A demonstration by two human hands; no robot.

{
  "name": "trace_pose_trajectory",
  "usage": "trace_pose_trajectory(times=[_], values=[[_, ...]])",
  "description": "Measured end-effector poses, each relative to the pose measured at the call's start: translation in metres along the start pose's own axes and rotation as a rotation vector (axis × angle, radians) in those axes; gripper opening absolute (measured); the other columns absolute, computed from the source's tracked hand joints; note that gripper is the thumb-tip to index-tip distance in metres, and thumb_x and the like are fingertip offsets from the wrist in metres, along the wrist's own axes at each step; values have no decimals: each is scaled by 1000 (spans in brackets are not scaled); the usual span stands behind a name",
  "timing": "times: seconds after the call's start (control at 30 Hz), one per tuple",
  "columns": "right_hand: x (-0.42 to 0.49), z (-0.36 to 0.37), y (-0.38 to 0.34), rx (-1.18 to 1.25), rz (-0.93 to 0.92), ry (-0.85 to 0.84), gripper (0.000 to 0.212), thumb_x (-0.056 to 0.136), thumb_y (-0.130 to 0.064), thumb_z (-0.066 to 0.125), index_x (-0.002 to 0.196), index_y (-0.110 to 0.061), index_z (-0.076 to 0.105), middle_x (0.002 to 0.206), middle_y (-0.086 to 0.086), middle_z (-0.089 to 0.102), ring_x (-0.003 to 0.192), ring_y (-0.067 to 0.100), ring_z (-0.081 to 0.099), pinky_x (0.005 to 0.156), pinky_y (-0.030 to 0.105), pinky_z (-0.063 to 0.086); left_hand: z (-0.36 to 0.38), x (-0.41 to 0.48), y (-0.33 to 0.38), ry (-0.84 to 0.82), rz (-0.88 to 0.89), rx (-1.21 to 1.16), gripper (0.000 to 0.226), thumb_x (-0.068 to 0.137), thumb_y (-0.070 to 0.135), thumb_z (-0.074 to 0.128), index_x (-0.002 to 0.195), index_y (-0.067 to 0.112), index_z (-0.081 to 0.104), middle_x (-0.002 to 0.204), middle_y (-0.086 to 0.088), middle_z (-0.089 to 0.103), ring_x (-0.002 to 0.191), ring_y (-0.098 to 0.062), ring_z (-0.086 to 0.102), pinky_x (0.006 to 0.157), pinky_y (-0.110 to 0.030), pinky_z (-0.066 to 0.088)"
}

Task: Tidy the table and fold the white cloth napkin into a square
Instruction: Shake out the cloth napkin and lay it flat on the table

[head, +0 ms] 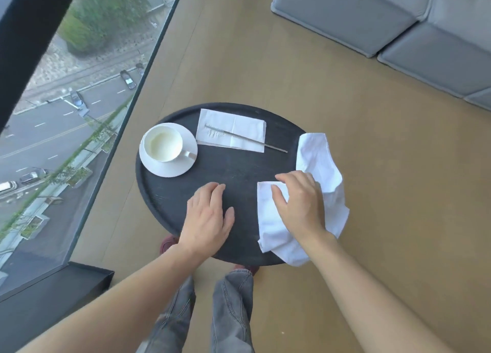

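The white cloth napkin (321, 166) lies crumpled on the right side of the round black table (212, 166), with part of it hanging over the table's right edge. My right hand (300, 203) rests on top of the cloth, fingers curled onto its near left corner. Left of it, my left hand (210, 217) lies flat on the bare tabletop with its fingers together, holding nothing. A white cup (162, 142) with milky liquid stands on a saucer (170, 166) at the far left. A paper napkin (233, 129) with a thin metal brush (247, 138) on it lies at the far side.
A glass wall (79, 87) with a street far below runs along the left. A grey sofa (398, 28) stands at the far right. A black box (53, 299) sits on the floor at the near left. My legs and shoes show under the table's near edge.
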State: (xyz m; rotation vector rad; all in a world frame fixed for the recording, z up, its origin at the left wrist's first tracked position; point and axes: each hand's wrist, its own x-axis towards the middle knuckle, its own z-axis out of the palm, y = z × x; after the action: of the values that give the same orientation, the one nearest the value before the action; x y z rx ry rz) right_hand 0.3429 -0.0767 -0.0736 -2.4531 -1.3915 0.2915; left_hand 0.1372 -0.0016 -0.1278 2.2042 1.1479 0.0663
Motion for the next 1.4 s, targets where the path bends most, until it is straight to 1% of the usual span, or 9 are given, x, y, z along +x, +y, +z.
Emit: trace_pose_trajectory(times=[0.13,0.27,0.43,0.6,0.7,1.03,1.2,1.33,1.4], values=[[-3,-37,55,-108,-43,-32,31,79,-11,67,109,-11,73,106,3,71,103,31,63,90,41,40,1,52,47,-181,142,-56,54,103,35,53,149,9,44,149,-8,50,132,-31,47,106,-43,39],[7,-61,92,-174,-108,-242,44,71,-15,53,110,-13,73,108,-2,69,113,26,61,96,33,29,18,90,75,-287,200,220,57,103,47,50,150,18,40,142,-3,49,126,-30,45,101,-43,39],[29,-69,130,-211,-244,-428,32,69,-2,56,95,-13,71,103,-4,66,112,25,60,97,32,28,33,94,75,-289,133,382,21,103,39,51,110,19,53,118,-3,49,107,-29,44,89,-40,39],[54,-76,153,-192,-315,-473,9,80,-6,61,81,-15,62,91,-6,64,103,22,60,90,33,31,24,82,73,-210,84,218,19,104,19,45,87,19,36,90,2,49,88,-30,50,75,-40,33],[59,-88,158,-112,-317,-460,8,88,-10,60,87,-16,56,80,-8,58,81,21,54,91,39,39,3,70,71,-166,-42,-65,20,99,7,40,84,16,31,74,-5,48,64,-28,40,60,-46,33],[32,-154,168,-14,-283,-401,14,90,-1,65,85,-14,63,78,-8,57,72,24,52,82,44,46,-114,11,85,198,-43,-274,31,97,0,53,92,28,41,76,10,60,77,0,55,59,-29,42],[9,-182,193,17,-69,-318,19,96,1,60,95,-15,71,89,-3,56,81,34,54,81,40,44,-150,-11,85,261,-111,-332,27,101,3,52,95,28,43,86,6,62,81,-8,55,67,-37,44],[-1,-204,194,274,103,-120,20,96,3,62,89,-13,70,85,2,59,75,14,55,72,15,40,-163,-15,91,245,-30,-328,28,101,4,52,95,31,46,89,8,57,74,-9,51,61,-16,38],[-4,-216,191,533,240,31,27,99,-1,62,85,-23,66,77,-11,64,69,-3,53,70,11,39,-168,-13,96,235,9,-433,24,100,14,52,94,37,49,85,9,55,68,-6,48,61,-18,37]])
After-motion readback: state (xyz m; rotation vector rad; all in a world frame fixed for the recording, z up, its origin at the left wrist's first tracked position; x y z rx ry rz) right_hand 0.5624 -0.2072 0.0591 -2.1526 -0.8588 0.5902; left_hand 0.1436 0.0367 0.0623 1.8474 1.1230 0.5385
